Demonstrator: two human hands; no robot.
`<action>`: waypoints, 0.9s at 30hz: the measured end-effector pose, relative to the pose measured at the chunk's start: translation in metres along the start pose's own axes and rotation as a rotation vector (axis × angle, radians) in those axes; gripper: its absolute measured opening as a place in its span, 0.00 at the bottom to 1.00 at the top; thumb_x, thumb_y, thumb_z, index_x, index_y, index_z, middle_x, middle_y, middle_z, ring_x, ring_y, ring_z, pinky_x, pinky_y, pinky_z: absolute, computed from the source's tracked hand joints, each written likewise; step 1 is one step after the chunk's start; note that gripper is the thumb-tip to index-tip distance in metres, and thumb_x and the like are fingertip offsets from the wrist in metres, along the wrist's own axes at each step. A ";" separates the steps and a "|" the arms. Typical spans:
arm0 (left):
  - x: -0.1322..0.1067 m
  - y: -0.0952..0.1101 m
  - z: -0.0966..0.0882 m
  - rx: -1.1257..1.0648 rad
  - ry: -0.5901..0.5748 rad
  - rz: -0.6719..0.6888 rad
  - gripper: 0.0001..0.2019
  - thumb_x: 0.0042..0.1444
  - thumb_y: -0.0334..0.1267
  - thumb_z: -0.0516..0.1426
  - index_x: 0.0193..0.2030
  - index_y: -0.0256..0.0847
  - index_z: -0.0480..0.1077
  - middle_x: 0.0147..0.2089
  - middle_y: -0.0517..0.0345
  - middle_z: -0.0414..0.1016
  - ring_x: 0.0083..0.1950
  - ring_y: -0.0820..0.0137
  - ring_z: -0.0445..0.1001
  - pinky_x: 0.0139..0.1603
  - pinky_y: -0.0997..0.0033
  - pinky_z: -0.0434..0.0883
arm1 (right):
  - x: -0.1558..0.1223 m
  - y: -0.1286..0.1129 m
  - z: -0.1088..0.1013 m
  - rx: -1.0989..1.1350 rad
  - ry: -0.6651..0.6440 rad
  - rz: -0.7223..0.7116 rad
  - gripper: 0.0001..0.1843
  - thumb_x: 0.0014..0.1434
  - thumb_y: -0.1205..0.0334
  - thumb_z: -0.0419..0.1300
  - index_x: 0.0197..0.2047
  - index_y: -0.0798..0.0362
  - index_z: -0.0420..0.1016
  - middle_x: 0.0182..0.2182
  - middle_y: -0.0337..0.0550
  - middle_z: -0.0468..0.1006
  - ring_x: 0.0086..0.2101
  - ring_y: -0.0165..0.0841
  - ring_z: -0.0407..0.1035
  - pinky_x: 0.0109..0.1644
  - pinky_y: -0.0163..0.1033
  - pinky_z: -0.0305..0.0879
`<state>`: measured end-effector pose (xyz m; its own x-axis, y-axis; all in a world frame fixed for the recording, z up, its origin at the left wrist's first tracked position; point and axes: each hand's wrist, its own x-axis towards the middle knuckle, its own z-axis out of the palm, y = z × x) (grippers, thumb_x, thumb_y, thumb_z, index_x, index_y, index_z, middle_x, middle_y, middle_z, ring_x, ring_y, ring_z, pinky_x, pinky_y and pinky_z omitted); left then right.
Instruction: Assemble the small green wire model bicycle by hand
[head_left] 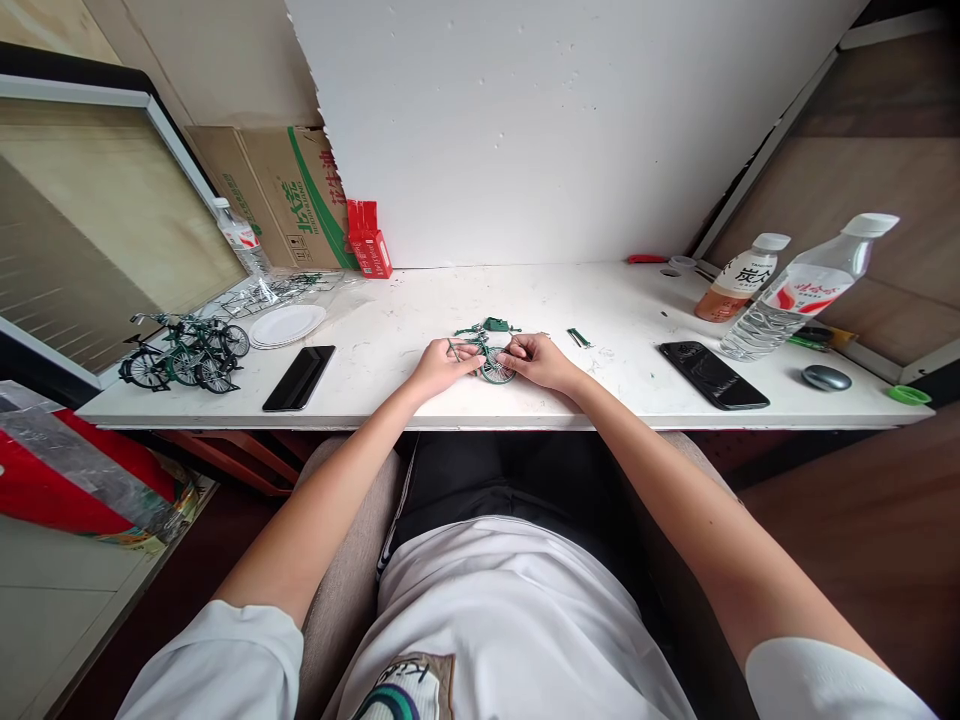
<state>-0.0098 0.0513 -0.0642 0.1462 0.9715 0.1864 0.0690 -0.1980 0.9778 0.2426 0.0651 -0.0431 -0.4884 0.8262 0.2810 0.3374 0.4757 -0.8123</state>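
Between my hands, near the front middle of the white table [420,300], is a small green model bicycle wheel [496,372] with fine spokes. My left hand [444,366] pinches green model bicycle parts from the left. From the right, the fingers of my right hand [541,362] close on the wheel's edge and the part joined to it. Just beyond my fingers lie more green pieces, among them a small flat block [496,324]. A thin green strip [579,338] rests to the right of my right hand. My fingers hide how the parts join.
Several assembled model bicycles [187,352] stand at the left, near a phone [299,378] and white plates [286,325]. Rightward are another phone [712,374], a drink bottle [741,280], a water bottle [806,290] and a mouse [826,377]. A red box [368,240] stands behind.
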 end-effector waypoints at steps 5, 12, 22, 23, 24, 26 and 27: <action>0.001 -0.001 0.000 0.001 -0.006 0.002 0.23 0.53 0.43 0.79 0.48 0.34 0.79 0.41 0.49 0.85 0.40 0.62 0.86 0.50 0.58 0.84 | 0.001 -0.001 0.001 -0.007 0.015 -0.001 0.39 0.63 0.27 0.68 0.30 0.47 0.51 0.25 0.33 0.56 0.30 0.31 0.51 0.36 0.42 0.51; 0.001 0.000 0.000 0.002 -0.022 -0.003 0.21 0.54 0.42 0.78 0.47 0.34 0.78 0.42 0.48 0.86 0.40 0.62 0.87 0.50 0.58 0.84 | 0.000 -0.002 0.001 0.006 0.005 -0.006 0.38 0.64 0.27 0.68 0.30 0.47 0.51 0.25 0.33 0.56 0.30 0.31 0.51 0.36 0.42 0.51; 0.001 0.000 0.000 -0.005 -0.025 0.005 0.23 0.53 0.45 0.79 0.48 0.35 0.79 0.39 0.50 0.86 0.39 0.61 0.87 0.50 0.57 0.84 | 0.000 0.001 -0.001 0.070 0.015 -0.007 0.40 0.61 0.26 0.71 0.32 0.47 0.51 0.28 0.33 0.54 0.31 0.31 0.50 0.36 0.41 0.51; 0.001 0.001 0.000 -0.007 -0.029 0.005 0.24 0.53 0.46 0.79 0.48 0.35 0.79 0.39 0.50 0.86 0.39 0.61 0.87 0.50 0.56 0.84 | 0.000 0.002 -0.001 0.074 0.022 -0.007 0.40 0.61 0.27 0.71 0.32 0.47 0.51 0.28 0.33 0.54 0.31 0.31 0.50 0.36 0.41 0.51; 0.000 0.001 0.000 -0.009 -0.032 0.005 0.24 0.52 0.46 0.79 0.48 0.35 0.79 0.38 0.50 0.86 0.39 0.61 0.87 0.51 0.56 0.85 | 0.000 0.002 -0.001 0.076 0.032 -0.005 0.40 0.61 0.27 0.71 0.32 0.47 0.51 0.28 0.33 0.54 0.31 0.31 0.50 0.36 0.41 0.52; 0.000 0.002 0.000 -0.012 -0.029 0.002 0.25 0.52 0.46 0.79 0.48 0.35 0.79 0.38 0.51 0.86 0.39 0.61 0.87 0.52 0.55 0.85 | 0.000 0.004 -0.001 0.072 0.048 0.003 0.40 0.60 0.27 0.72 0.33 0.47 0.51 0.28 0.33 0.55 0.31 0.31 0.50 0.36 0.41 0.52; -0.001 0.003 0.000 -0.016 -0.025 0.001 0.25 0.51 0.46 0.79 0.48 0.35 0.79 0.38 0.51 0.86 0.39 0.61 0.87 0.53 0.54 0.85 | 0.000 0.004 -0.001 0.070 0.055 0.005 0.40 0.60 0.27 0.72 0.33 0.47 0.51 0.28 0.33 0.56 0.32 0.32 0.50 0.36 0.41 0.53</action>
<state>-0.0096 0.0499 -0.0613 0.1711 0.9677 0.1851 0.0534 -0.1967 0.9790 0.2446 0.0673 -0.0462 -0.4417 0.8444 0.3030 0.2814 0.4511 -0.8469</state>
